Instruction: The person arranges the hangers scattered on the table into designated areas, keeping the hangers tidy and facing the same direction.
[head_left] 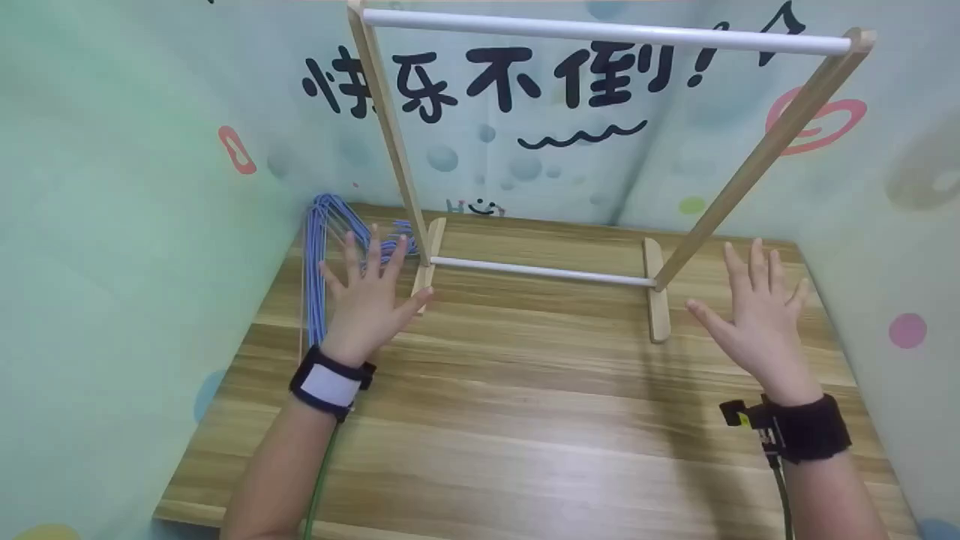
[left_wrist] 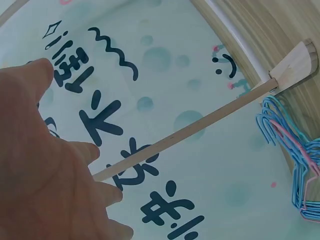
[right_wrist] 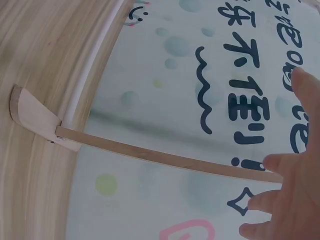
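Note:
My left hand (head_left: 367, 300) is held with fingers spread, holding nothing, in front of a bundle of blue hangers (head_left: 316, 270) at the table's back left. In the left wrist view the hangers (left_wrist: 299, 170) include a pink one, and the left hand (left_wrist: 55, 160) shows at the left side. My right hand (head_left: 765, 322), fingers also spread and holding nothing, is right of the rack's right foot (head_left: 657, 300). The right wrist view shows the right hand (right_wrist: 295, 170) at its right edge. The wooden rack (head_left: 757, 169) with white rods stands upright between the hands, toward the back.
The wood-grain table (head_left: 525, 405) fills the lower middle. A printed cloth backdrop (head_left: 480, 172) with black characters rises behind it, and pale walls (head_left: 112, 225) flank both sides. The rack's top white rod (head_left: 600, 30) spans high above the table's back edge.

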